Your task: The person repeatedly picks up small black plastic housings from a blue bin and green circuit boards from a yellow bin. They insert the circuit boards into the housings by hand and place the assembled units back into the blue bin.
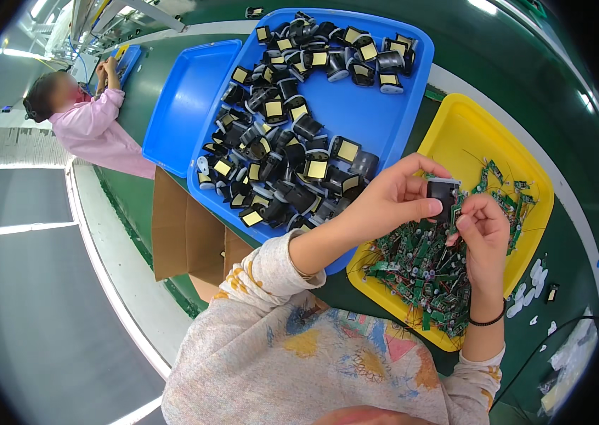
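Between my two hands, above the yellow tray [537, 156], is a small black plastic housing [442, 194]. My left hand [400, 195] grips it, thumb on its near face and fingers behind. A narrow green circuit board [456, 210] stands along the housing's right side, pinched by the thumb and fingers of my right hand [482, 230]. Whether the board sits inside the housing or only against it, I cannot tell. Below both hands, many similar green circuit boards [413, 262] with thin wires and small round parts lie heaped in the yellow tray.
Left of the yellow tray, a large blue tray [377, 117] holds many black housings with pale yellow pads. Behind it sits a second blue tray [189, 99]. An open cardboard box [184, 237] stands below. White plastic pieces [526, 294] lie at right. A person in pink [97, 127] works at far left.
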Demonstrator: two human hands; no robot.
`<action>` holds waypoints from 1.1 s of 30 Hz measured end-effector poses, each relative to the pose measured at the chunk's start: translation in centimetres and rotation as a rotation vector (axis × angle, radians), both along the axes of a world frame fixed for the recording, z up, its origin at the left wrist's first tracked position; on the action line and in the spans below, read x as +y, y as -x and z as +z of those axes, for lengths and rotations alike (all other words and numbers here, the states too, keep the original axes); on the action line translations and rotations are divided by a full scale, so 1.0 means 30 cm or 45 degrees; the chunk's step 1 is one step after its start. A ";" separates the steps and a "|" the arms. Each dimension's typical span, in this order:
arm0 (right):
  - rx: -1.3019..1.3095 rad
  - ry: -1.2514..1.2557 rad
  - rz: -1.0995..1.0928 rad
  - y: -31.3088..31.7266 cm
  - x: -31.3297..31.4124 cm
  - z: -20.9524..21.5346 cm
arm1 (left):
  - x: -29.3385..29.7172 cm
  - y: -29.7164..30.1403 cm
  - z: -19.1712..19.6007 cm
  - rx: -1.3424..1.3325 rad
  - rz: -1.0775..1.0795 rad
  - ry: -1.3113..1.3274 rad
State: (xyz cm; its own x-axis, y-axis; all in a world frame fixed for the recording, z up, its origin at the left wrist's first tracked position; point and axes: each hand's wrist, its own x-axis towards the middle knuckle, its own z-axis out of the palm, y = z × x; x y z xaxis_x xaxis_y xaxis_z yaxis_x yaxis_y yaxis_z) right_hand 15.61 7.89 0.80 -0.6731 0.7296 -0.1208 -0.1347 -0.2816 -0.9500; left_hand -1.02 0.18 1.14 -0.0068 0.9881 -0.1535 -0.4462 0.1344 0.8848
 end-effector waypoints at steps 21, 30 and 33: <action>0.192 0.248 0.065 -0.013 -0.003 -0.005 | -0.005 -0.040 0.010 0.102 0.119 -0.036; 0.246 0.233 0.092 -0.009 -0.007 -0.003 | -0.012 -0.037 0.010 0.094 0.061 -0.051; 0.190 0.212 0.115 -0.010 -0.004 0.002 | -0.014 -0.041 0.006 0.139 0.074 -0.069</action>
